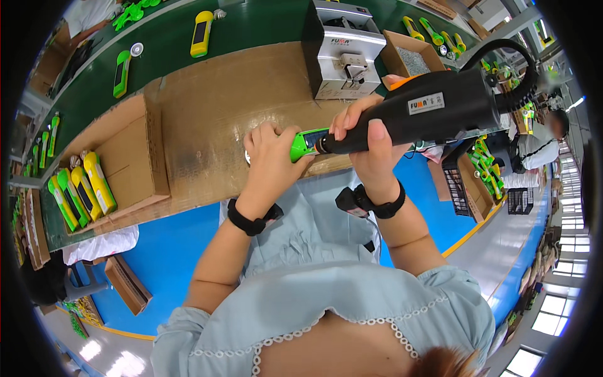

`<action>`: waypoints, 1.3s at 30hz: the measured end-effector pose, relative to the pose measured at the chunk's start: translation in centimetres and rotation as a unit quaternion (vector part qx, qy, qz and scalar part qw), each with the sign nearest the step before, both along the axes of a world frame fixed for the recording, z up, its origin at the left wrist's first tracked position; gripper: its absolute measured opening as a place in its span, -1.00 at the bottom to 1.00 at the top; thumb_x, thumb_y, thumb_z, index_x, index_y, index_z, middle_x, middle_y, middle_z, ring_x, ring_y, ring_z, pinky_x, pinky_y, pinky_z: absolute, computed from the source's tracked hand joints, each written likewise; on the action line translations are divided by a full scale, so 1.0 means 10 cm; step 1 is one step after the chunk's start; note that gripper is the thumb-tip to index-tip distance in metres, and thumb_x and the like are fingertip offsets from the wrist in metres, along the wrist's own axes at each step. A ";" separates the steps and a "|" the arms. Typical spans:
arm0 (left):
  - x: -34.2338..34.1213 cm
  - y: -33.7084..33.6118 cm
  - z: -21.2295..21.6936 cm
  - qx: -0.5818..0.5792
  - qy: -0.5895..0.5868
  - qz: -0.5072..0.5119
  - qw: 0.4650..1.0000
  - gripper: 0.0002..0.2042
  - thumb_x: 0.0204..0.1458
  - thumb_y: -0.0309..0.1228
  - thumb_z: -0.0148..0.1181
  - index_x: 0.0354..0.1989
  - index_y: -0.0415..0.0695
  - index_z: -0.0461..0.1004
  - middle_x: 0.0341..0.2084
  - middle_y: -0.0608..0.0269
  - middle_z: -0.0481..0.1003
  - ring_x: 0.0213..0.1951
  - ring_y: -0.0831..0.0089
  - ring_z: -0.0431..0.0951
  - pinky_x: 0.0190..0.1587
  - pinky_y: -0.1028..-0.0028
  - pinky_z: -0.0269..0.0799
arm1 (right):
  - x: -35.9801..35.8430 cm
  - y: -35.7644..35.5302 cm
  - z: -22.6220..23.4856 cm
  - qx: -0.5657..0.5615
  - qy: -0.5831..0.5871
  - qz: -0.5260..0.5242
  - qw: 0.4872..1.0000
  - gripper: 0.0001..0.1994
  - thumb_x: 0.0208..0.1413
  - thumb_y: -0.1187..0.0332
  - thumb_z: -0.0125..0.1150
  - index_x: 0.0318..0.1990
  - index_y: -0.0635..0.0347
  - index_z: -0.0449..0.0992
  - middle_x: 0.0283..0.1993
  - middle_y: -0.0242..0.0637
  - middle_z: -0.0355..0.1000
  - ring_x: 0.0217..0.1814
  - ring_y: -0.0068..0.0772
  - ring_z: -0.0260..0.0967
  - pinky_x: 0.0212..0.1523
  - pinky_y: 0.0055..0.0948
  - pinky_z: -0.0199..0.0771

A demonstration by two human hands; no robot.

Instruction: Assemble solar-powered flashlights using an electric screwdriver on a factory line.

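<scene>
My right hand [375,138] is wrapped round a black electric screwdriver [402,116], whose cable curls away at its right end. The tool's tip points left and meets a green handheld lamp with a dark panel [303,143]. Holding the other end of that lamp, my left hand [270,147] presses it over the cardboard sheet [226,113] near the bench's front edge. My fingers hide part of the lamp, and whether a screw sits under the tip cannot be seen. Black bands with small boxes circle both wrists.
An open cardboard box [135,157] with several yellow and green lamps stands at left. Behind my hands is a silver screw feeder [348,53], beside a box of small screws [413,61]. A yellow lamp [201,34] and green lamp [122,74] lie farther back. People sit nearby.
</scene>
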State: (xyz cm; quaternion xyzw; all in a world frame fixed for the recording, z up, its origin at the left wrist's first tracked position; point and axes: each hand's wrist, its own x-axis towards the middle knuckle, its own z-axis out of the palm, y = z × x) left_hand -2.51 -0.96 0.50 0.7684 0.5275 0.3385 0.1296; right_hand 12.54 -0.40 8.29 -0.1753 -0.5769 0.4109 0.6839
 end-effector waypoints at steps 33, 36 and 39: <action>-0.06 0.28 0.17 0.038 -0.080 -0.184 0.979 -0.85 -0.18 -0.42 0.30 -0.41 -0.09 0.50 -0.42 0.24 0.47 -0.23 0.25 0.42 -0.14 0.33 0.28 | 0.08 0.11 0.13 -0.031 0.086 0.010 0.996 -0.40 0.07 0.28 0.18 0.15 0.21 -0.03 -0.44 -0.12 0.33 -0.52 -0.33 0.35 -0.43 -0.34 0.46; 0.01 0.36 0.21 0.050 -0.067 -0.193 0.978 -0.92 -0.16 -0.46 0.27 -0.47 -0.11 0.51 -0.52 0.27 0.47 -0.32 0.26 0.45 -0.18 0.37 0.32 | 0.23 0.08 0.25 -0.022 0.094 0.007 0.995 -0.33 0.03 0.19 0.23 0.17 0.19 -0.05 -0.44 -0.14 0.32 -0.53 -0.33 0.34 -0.44 -0.33 0.45; 0.12 0.40 0.34 0.013 -0.076 -0.216 0.973 -0.89 -0.15 -0.46 0.28 -0.41 -0.12 0.52 -0.46 0.24 0.50 -0.31 0.24 0.46 -0.20 0.34 0.35 | 0.39 0.10 0.34 -0.001 0.108 -0.009 0.994 -0.32 0.03 0.18 0.21 0.18 0.18 -0.06 -0.44 -0.15 0.32 -0.54 -0.33 0.33 -0.45 -0.31 0.45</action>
